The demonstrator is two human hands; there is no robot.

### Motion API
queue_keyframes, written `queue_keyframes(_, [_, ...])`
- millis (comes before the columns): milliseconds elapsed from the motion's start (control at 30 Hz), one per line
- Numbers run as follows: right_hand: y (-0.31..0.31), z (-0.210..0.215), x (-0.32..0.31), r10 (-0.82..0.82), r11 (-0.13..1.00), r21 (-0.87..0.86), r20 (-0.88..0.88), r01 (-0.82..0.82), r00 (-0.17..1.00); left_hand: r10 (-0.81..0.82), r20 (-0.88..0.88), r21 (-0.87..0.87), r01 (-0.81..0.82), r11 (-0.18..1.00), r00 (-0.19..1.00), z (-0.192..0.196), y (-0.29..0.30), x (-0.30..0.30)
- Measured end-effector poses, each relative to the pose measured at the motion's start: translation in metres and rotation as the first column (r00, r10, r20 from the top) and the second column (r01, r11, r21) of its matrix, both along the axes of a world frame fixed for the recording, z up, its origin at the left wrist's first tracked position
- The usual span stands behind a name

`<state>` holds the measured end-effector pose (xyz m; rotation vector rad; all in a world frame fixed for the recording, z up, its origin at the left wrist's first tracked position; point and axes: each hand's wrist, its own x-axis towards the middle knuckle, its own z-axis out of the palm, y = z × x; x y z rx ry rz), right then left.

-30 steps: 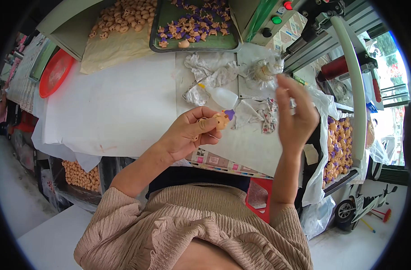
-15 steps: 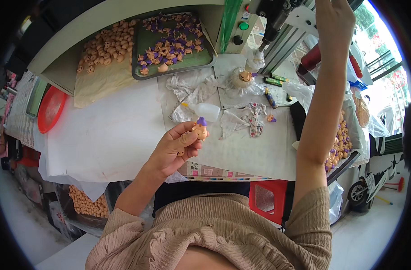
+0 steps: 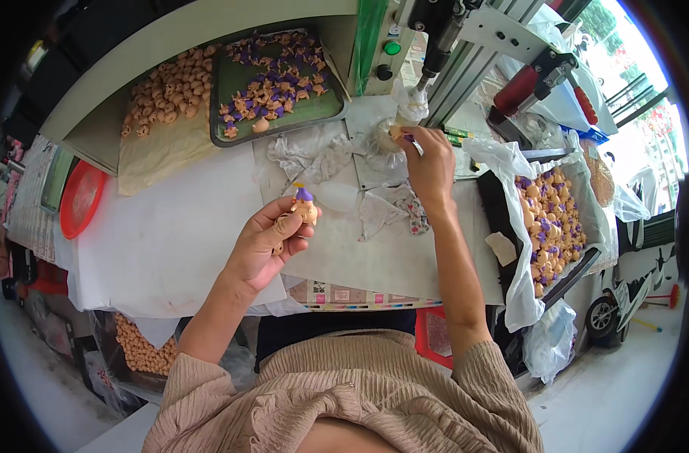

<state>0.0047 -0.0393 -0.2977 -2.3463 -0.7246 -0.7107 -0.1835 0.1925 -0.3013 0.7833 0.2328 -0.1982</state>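
Hands (image 3: 266, 243) (image 3: 433, 162) closer together; purple-topped figurine (image 3: 306, 212)

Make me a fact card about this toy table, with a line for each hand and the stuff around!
Left hand: pinches a purple-topped toy figure; a peach piece shows below it
Right hand: at a purple-and-peach piece by the plastic-wrapped stand; grip unclear
Under the cabinet: round peach toy heads; green tray of small toy parts
Tabletop: squeeze bottle, crumpled cloths
Left side: red basin
Right side: lined bin of toy figures
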Motion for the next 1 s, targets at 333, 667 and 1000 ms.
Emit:
queue_keyframes(333, [-0.153,0.053,-0.054,-0.299,0.869,0.375,-0.122,0.322,0.947,-0.011,0.026,0.115,0.008,0.993,1.000,0.013,-0.016,0.026])
queue_keyframes(667, [-0.278,0.056,-0.102,-0.581,0.761,0.234,-0.169,0.605,0.796,-0.053,0.007,0.181,0.050,0.982,0.999,0.018,-0.081,0.059])
queue_keyframes(1000, [-0.282,0.071,-0.118,-0.745,0.665,0.026,-0.050,0.747,0.665,-0.199,-0.019,0.292,0.196,0.936,0.980,0.008,-0.089,0.131])
